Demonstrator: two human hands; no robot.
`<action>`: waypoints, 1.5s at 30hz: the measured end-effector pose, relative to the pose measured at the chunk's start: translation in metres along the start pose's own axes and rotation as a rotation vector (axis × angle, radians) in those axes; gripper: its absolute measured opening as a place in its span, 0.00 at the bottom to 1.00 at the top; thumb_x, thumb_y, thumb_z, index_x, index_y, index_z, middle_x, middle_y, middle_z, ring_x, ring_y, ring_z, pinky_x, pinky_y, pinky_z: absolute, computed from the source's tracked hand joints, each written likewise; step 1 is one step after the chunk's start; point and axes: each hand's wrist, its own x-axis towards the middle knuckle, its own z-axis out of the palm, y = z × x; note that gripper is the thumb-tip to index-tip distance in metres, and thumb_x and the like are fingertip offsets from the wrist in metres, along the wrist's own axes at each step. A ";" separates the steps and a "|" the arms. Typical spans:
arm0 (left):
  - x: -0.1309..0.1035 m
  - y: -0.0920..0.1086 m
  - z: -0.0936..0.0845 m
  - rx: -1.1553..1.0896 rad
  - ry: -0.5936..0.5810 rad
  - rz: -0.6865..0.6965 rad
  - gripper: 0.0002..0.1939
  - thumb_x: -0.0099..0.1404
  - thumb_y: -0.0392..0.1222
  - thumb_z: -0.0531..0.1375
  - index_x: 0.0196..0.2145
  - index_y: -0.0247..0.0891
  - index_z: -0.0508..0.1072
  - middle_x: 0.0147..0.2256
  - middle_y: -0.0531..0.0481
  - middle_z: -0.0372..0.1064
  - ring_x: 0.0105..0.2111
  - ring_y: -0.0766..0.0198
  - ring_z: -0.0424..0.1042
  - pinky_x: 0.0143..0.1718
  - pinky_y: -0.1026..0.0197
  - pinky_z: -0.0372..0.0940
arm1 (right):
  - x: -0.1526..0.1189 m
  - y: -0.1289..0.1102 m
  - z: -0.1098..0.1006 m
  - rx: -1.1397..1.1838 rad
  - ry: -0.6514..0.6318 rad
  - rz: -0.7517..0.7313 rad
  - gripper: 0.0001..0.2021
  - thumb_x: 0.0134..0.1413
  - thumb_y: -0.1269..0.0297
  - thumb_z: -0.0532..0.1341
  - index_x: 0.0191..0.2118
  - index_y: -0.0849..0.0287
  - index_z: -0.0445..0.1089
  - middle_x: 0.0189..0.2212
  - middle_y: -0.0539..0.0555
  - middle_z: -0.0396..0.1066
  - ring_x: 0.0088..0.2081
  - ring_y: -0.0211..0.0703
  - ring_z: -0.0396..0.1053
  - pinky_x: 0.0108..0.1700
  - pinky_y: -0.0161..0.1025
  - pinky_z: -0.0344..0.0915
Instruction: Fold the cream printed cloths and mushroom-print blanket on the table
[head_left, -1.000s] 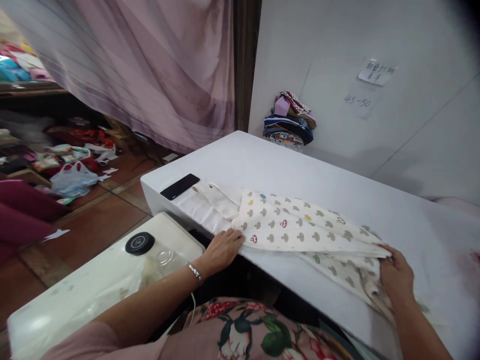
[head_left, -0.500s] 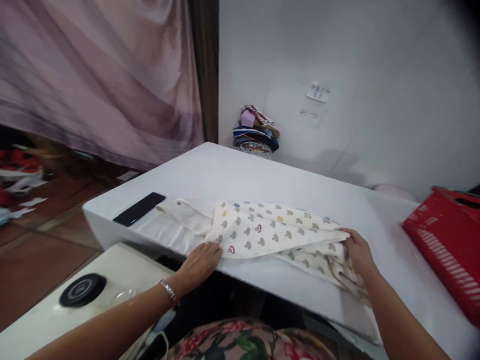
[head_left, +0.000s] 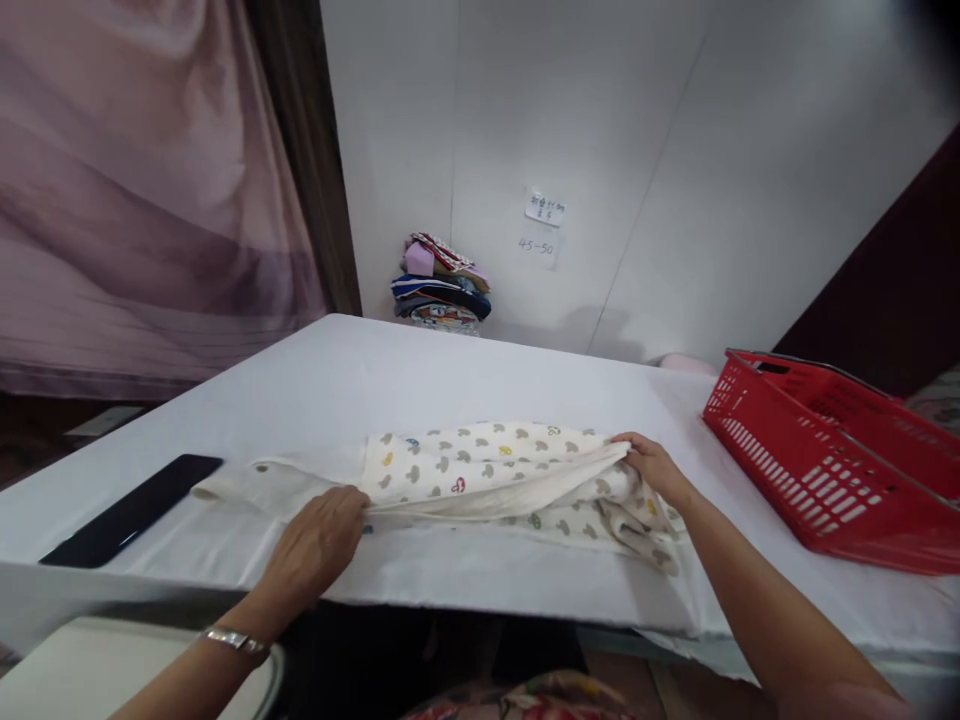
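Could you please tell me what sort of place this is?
Probably a workspace for handling clothing: a mushroom-print garment lies on a white table, a pile of folded fabrics shows behind it, and a red basket stands at the right.

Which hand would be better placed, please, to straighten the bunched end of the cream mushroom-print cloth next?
Probably the right hand: it pinches the cloth beside that end, whereas the left hand touches it farther away, nearer the flat black phone.
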 end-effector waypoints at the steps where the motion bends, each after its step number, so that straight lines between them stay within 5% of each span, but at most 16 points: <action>1: 0.006 0.000 -0.006 -0.034 -0.003 -0.052 0.09 0.58 0.34 0.47 0.29 0.39 0.66 0.30 0.46 0.69 0.33 0.58 0.68 0.38 0.56 0.62 | 0.000 -0.003 -0.001 -0.002 -0.015 0.002 0.15 0.39 0.61 0.59 0.37 0.57 0.70 0.29 0.48 0.72 0.32 0.41 0.66 0.35 0.36 0.61; 6: 0.030 -0.005 -0.029 -0.305 0.004 -0.389 0.09 0.54 0.36 0.46 0.29 0.40 0.64 0.27 0.52 0.68 0.30 0.62 0.68 0.32 0.63 0.62 | 0.003 -0.013 -0.006 -0.015 -0.070 0.015 0.13 0.39 0.62 0.58 0.35 0.58 0.69 0.27 0.48 0.70 0.30 0.40 0.65 0.32 0.34 0.60; 10: 0.046 -0.017 -0.037 -0.238 0.023 -0.509 0.09 0.56 0.37 0.46 0.29 0.40 0.64 0.24 0.52 0.66 0.27 0.62 0.66 0.30 0.63 0.59 | 0.012 -0.012 -0.005 -0.048 -0.118 0.071 0.10 0.36 0.64 0.56 0.31 0.58 0.68 0.23 0.46 0.68 0.26 0.38 0.63 0.30 0.34 0.57; 20: 0.052 -0.038 0.030 -0.156 -0.253 -0.649 0.14 0.58 0.33 0.44 0.34 0.39 0.67 0.32 0.45 0.73 0.33 0.58 0.71 0.32 0.63 0.60 | 0.027 0.004 0.023 -0.249 -0.177 0.072 0.10 0.32 0.67 0.54 0.26 0.57 0.69 0.24 0.47 0.69 0.30 0.41 0.64 0.32 0.35 0.57; 29: 0.053 -0.031 0.033 -0.073 -0.328 -0.632 0.15 0.60 0.34 0.45 0.37 0.40 0.69 0.34 0.43 0.73 0.34 0.55 0.71 0.31 0.60 0.58 | 0.036 0.026 0.034 -0.289 -0.167 0.071 0.12 0.33 0.66 0.54 0.28 0.56 0.71 0.27 0.49 0.71 0.34 0.45 0.65 0.36 0.37 0.59; 33: 0.058 -0.026 0.023 -0.067 -0.255 -0.533 0.16 0.60 0.34 0.46 0.38 0.38 0.71 0.39 0.44 0.72 0.40 0.56 0.70 0.37 0.58 0.61 | 0.036 0.033 0.037 -0.327 -0.121 0.053 0.13 0.34 0.65 0.54 0.30 0.55 0.71 0.30 0.49 0.72 0.36 0.46 0.66 0.40 0.39 0.59; 37: 0.073 0.004 0.018 -0.128 -0.071 -0.232 0.14 0.63 0.37 0.48 0.40 0.36 0.72 0.42 0.43 0.71 0.44 0.57 0.67 0.48 0.55 0.58 | 0.035 0.035 0.038 -0.300 -0.119 0.073 0.15 0.35 0.64 0.54 0.32 0.55 0.72 0.30 0.50 0.73 0.37 0.47 0.66 0.41 0.40 0.60; 41: 0.089 0.054 0.030 -0.329 -0.138 0.144 0.13 0.66 0.43 0.49 0.37 0.39 0.72 0.40 0.47 0.70 0.42 0.61 0.67 0.45 0.57 0.59 | 0.033 0.035 0.039 -0.275 -0.086 0.079 0.16 0.35 0.64 0.54 0.34 0.56 0.71 0.33 0.50 0.73 0.39 0.48 0.66 0.42 0.40 0.60; 45: 0.099 0.086 0.049 -0.297 -0.249 0.205 0.11 0.63 0.44 0.54 0.40 0.39 0.72 0.38 0.47 0.70 0.42 0.58 0.66 0.44 0.55 0.59 | 0.027 0.033 0.041 -0.241 -0.087 0.087 0.14 0.36 0.65 0.54 0.34 0.56 0.71 0.30 0.50 0.72 0.36 0.47 0.67 0.39 0.40 0.60</action>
